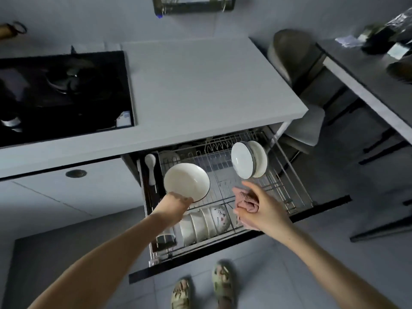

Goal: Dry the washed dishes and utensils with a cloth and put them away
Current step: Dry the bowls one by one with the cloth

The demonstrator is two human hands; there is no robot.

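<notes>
The left hand [178, 200] pinches the white ceramic bowl [186, 185] by its near rim over the open dish drawer [289, 197] (glazed, likely slippery and breakable), while the right hand [263, 208] clutches the soft pink cloth [246, 200]

You hold a white bowl [186, 182] with a thin dark rim by its near edge, its hollow tilted up toward you, above the left part of the pulled-out wire dish rack [287, 175]. Two more bowls [248, 159] stand on edge together at the rack's far right, bottoms facing you. A row of small white bowls [204, 224] is stacked on its side in the near compartment, the rightmost one printed with a little face. A white spoon [150, 167] lies in the narrow tray on the left. Your pink cloth [247, 202] is bunched up above the rack's middle
</notes>
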